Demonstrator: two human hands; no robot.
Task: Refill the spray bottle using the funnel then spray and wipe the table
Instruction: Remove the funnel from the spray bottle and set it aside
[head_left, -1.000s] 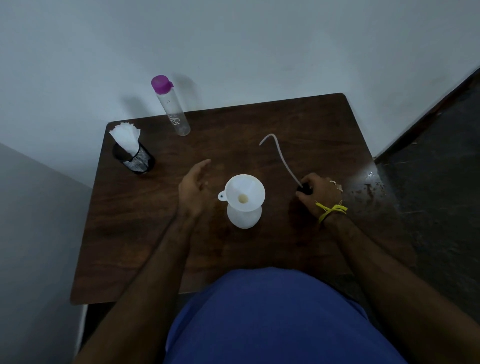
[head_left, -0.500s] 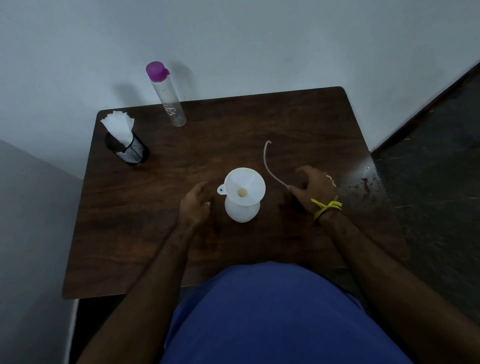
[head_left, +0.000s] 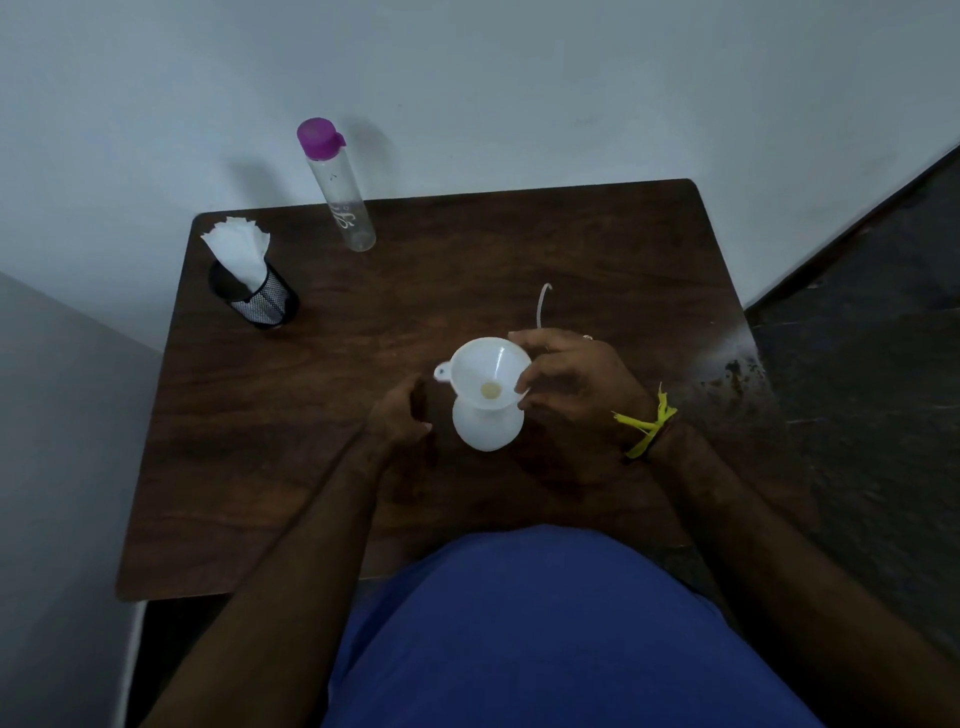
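A white funnel is sitting in a white spray bottle mid-tabletop. The right hand is pinching the funnel's rim; the left hand is hovering beside the bottle, fingers loosely curled, holding nothing.

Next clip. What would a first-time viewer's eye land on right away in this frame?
The white funnel seated in the white spray bottle at the table's centre, with the right hand holding the funnel's rim. The left hand is loosely curled just beside the bottle. At the far edge stands a clear water bottle with a purple cap.
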